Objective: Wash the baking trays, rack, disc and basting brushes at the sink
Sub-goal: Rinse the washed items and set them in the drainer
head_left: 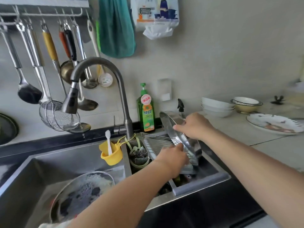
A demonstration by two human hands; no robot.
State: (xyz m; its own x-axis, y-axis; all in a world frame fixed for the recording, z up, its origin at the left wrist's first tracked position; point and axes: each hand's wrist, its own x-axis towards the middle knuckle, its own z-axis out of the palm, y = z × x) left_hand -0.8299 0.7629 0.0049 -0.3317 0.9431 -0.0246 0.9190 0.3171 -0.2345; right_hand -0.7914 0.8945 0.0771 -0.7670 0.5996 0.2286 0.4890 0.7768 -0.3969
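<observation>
A shiny steel baking tray [171, 127] stands tilted on edge in the small right sink basin [202, 183]. My right hand [194, 125] grips its upper rim. My left hand [172, 157] holds the tray's lower edge, over a wire rack [156, 140] that leans in the same basin. A round soapy disc [82, 191] leans in the large left basin [32, 178]. Dark items lie at the bottom of the small basin, mostly hidden by my left forearm.
The tap [100, 71] arches over the sink, its spray head [70, 99] dripping. A yellow caddy [111, 155] with a white brush, steel scourers [139, 153] and a green detergent bottle [146, 111] sit behind. Bowls [217, 106] and a plate [271, 123] stand on the right counter. Utensils hang at the left.
</observation>
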